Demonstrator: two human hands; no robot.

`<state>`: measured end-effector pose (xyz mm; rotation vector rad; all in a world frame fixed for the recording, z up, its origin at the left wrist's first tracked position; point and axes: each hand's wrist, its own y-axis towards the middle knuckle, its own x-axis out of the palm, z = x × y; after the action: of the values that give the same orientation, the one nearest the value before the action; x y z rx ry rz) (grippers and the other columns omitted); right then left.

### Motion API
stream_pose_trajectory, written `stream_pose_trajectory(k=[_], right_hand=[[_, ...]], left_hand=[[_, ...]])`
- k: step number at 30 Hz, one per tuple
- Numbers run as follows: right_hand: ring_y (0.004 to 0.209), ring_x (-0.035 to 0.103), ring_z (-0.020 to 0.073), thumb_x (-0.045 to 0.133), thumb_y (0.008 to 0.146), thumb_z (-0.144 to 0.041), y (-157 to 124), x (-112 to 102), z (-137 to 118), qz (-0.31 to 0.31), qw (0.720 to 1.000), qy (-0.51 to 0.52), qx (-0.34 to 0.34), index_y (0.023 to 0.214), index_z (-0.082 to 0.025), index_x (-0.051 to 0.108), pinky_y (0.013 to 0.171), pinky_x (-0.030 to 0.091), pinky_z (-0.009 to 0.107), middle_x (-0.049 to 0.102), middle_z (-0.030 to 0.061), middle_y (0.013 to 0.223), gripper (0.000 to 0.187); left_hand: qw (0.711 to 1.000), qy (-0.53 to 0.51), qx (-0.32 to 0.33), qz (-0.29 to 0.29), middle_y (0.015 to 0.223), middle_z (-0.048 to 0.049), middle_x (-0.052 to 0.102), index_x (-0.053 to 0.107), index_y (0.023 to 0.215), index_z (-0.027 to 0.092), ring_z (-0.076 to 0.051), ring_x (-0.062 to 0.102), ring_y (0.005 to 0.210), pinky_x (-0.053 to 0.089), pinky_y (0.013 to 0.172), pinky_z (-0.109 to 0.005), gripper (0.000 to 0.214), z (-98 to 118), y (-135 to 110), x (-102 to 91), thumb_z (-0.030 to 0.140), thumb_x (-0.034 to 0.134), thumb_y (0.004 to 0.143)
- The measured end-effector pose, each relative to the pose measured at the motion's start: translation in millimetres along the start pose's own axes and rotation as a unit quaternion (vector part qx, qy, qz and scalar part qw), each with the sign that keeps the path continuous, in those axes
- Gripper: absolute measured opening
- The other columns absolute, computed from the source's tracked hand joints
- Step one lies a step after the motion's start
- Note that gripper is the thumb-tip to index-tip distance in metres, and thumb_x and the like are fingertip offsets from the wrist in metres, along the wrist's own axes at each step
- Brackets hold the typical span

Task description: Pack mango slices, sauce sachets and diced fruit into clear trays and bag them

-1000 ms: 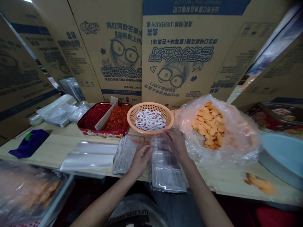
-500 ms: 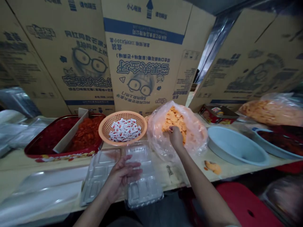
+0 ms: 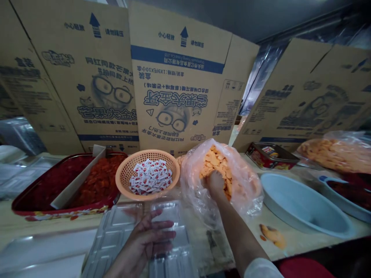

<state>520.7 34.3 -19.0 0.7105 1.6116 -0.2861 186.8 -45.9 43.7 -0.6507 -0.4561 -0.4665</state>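
My right hand (image 3: 215, 181) reaches into a clear plastic bag (image 3: 245, 193) of orange dried fruit pieces (image 3: 216, 162); its fingers curl down among the pieces, and what they hold is hidden. My left hand (image 3: 147, 239) rests on a clear plastic compartment tray (image 3: 174, 216) at the table's front edge, fingers wrapped over its left side. A second clear tray (image 3: 111, 237) lies just to the left of it.
An orange basket (image 3: 124, 173) of small white sachets (image 3: 150, 175) stands behind the trays. A red tin (image 3: 37, 211) of red dried fruit is at the left. A pale blue basin (image 3: 304, 208) sits at the right. Cardboard boxes (image 3: 176, 85) wall the back.
My right hand left the tray and went into the bag of orange pieces, sinking deeper now. The left hand stays on the tray. The view swung right and tilted up.
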Motion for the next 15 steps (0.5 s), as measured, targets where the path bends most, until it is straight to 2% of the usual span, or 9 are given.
stream_pose_trajectory(k=[2,4,6,7,8,9,11,13,15], right_hand=[[0.089,0.057,0.0293,0.042,0.080,-0.017,2,0,6,0.016,0.999,0.020,0.032,0.096,-0.008,0.059,0.072,0.044,0.039,0.060,0.0211,0.092,0.025],[0.087,0.057,0.0245,0.044,0.080,-0.022,-1,-6,12,0.019,0.999,0.042,0.021,0.092,-0.010,0.059,0.073,0.044,0.034,0.060,0.0161,0.090,0.022],[0.086,0.056,0.0200,0.045,0.079,-0.023,-10,-20,14,0.033,0.995,0.093,-0.030,0.093,-0.012,0.057,0.073,0.045,0.030,0.059,0.0119,0.093,0.021],[0.085,0.056,0.0183,0.045,0.079,-0.022,-17,-31,12,0.048,0.986,0.141,-0.081,0.094,-0.013,0.056,0.072,0.046,0.029,0.058,0.0105,0.095,0.021],[0.085,0.055,0.0173,0.045,0.078,-0.020,-25,-42,9,0.064,0.967,0.199,-0.145,0.095,-0.014,0.055,0.072,0.047,0.029,0.057,0.0096,0.097,0.021],[0.084,0.055,0.0168,0.044,0.078,-0.018,-35,-55,3,0.079,0.933,0.269,-0.226,0.095,-0.015,0.054,0.070,0.047,0.029,0.056,0.0088,0.096,0.020],[0.095,0.053,0.0168,0.041,0.080,-0.013,-57,-81,-15,0.052,0.860,0.332,-0.383,0.097,-0.019,0.056,0.079,0.047,0.032,0.056,0.0076,0.100,0.023],[0.101,0.052,0.0165,0.039,0.083,-0.010,-77,-100,-37,-0.011,0.816,0.317,-0.483,0.100,-0.020,0.057,0.083,0.046,0.032,0.056,0.0084,0.105,0.026],[0.101,0.054,0.0169,0.043,0.083,-0.009,-92,-109,-57,-0.058,0.800,0.289,-0.523,0.097,-0.020,0.060,0.084,0.047,0.030,0.059,0.0065,0.107,0.025]], left_hand=[[1.000,0.005,0.000,-0.008,0.109,-0.0171,0.061,0.031,0.124,0.017,-0.030,0.063,0.091,0.049,0.077,-0.045,0.066,2,4,0.1,0.008,0.062,0.066],[1.000,0.012,-0.006,-0.022,0.109,-0.0165,0.061,0.031,0.124,0.018,-0.029,0.063,0.092,0.049,0.077,-0.044,0.067,3,8,-0.6,0.006,0.062,0.066],[0.999,0.020,-0.017,-0.045,0.109,-0.0161,0.062,0.031,0.125,0.019,-0.029,0.063,0.093,0.049,0.077,-0.043,0.068,4,13,-1.7,0.006,0.062,0.066],[0.998,0.023,-0.025,-0.058,0.109,-0.0161,0.062,0.031,0.125,0.018,-0.030,0.063,0.094,0.049,0.077,-0.043,0.068,5,16,-2.3,0.006,0.062,0.066],[0.997,0.026,-0.032,-0.070,0.109,-0.0163,0.062,0.032,0.124,0.018,-0.030,0.063,0.094,0.049,0.078,-0.044,0.067,5,18,-2.7,0.006,0.062,0.066],[0.996,0.028,-0.038,-0.081,0.109,-0.0164,0.062,0.034,0.124,0.017,-0.031,0.062,0.094,0.049,0.078,-0.044,0.065,5,20,-3.0,0.005,0.062,0.066],[0.994,0.031,-0.050,-0.095,0.108,-0.0160,0.062,0.036,0.122,0.016,-0.031,0.063,0.094,0.049,0.077,-0.043,0.062,6,23,-3.3,0.005,0.061,0.066],[0.992,0.032,-0.055,-0.106,0.108,-0.0152,0.062,0.037,0.121,0.017,-0.031,0.063,0.094,0.050,0.076,-0.042,0.062,6,25,-3.5,0.003,0.060,0.066],[0.991,0.026,-0.052,-0.120,0.109,-0.0150,0.062,0.037,0.122,0.018,-0.031,0.062,0.095,0.049,0.076,-0.042,0.063,7,25,-4.0,0.002,0.060,0.065]])
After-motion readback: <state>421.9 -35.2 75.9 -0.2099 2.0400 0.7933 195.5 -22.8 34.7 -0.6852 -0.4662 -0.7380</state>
